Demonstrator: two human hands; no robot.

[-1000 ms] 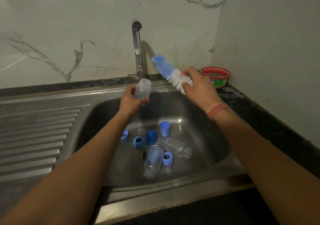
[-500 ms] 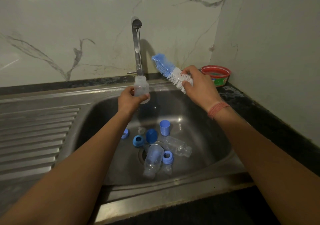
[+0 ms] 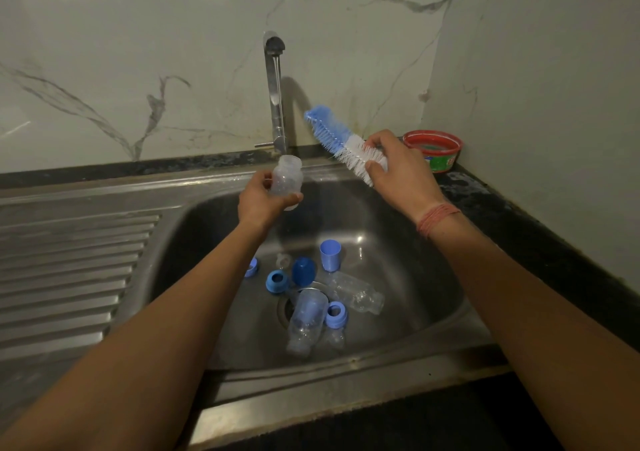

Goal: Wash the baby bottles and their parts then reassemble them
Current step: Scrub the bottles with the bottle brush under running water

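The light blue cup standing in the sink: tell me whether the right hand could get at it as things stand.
Probably not yet: the right hand grips the bottle brush. The cup itself stands upright in the sink with nothing above it, so once the brush is put down the way looks free.

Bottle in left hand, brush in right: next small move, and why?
Probably bring the brush tip down into the bottle's open mouth. The left hand holds the bottle upright below the tap; the right hand grips the brush, its bristles clear of the bottle. Running water cannot be told.
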